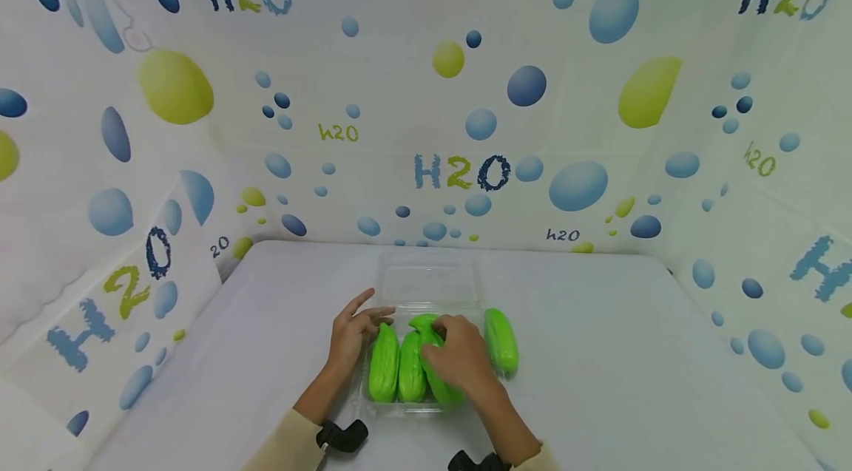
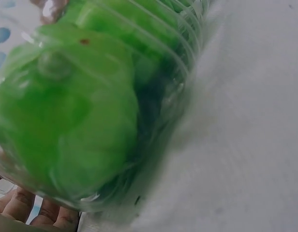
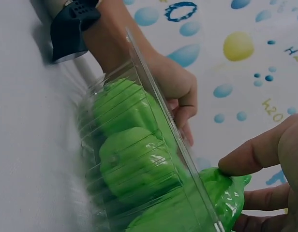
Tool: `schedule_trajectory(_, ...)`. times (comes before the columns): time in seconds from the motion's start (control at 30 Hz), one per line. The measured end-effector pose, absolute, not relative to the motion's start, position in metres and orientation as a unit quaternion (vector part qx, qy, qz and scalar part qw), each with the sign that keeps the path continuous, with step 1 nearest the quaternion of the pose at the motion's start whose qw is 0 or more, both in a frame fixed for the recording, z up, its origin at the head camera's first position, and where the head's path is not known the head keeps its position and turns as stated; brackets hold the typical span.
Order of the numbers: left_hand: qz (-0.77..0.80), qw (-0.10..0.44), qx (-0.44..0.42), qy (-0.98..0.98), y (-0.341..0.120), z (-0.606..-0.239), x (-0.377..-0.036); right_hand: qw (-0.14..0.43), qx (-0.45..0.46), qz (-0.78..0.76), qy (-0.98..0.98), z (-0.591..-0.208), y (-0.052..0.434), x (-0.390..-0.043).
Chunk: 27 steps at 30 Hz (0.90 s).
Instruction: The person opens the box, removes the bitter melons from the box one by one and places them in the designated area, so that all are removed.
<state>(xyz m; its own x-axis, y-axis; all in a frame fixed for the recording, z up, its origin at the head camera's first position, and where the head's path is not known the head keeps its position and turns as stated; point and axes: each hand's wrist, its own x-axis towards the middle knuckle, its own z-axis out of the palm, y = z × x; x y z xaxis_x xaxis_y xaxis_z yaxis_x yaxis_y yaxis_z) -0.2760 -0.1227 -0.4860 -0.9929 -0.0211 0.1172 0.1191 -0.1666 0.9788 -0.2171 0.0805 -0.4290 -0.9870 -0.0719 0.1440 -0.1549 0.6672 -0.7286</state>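
Right hand (image 1: pixel 459 356): fingers are being curled over a green gourd (image 1: pixel 435 360), which is being gripped from above; the thumb and fingertip (image 3: pixel 250 159) pressing its glossy skin are being shown in the right wrist view. The gourd is lying directly under the palm, in the clear plastic tray (image 1: pixel 429 286), long axis running roughly 11 to 5 o'clock, tip pointing away from the person.

Left hand (image 1: pixel 356 330): fingers are being held loosely extended, resting on the tray's rim at its 9 o'clock side; nothing is being grasped as far as can be judged.

Two more gourds (image 1: pixel 384 364) are being held in the tray at 9 o'clock of the gripped one, axes near 12 to 6. A fourth gourd (image 1: pixel 501 340) is lying outside the tray, at 3 o'clock of the right hand, just beside the rim, also near 12 to 6. The right hand is being placed nearer to it than the left. Everything is being supported by a white table (image 1: pixel 632 353).
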Motion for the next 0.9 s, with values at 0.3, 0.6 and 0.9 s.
schedule_trajectory(0.3,-0.767,0.039,-0.033,-0.64,-0.123,-0.486,-0.278,0.038,0.062,0.415,-0.907,-0.428,0.083,-0.219)
schedule_trajectory(0.6,-0.766,0.041,-0.029,-0.641,-0.122,-0.484,-0.278,0.018,0.075,0.42,-0.904,-0.423,0.086,-0.218)
schedule_trajectory(0.9,-0.759,0.048,-0.026,-0.649,-0.122,-0.485,-0.278,-0.015,0.111,0.453,-0.884,-0.421,0.102,-0.223)
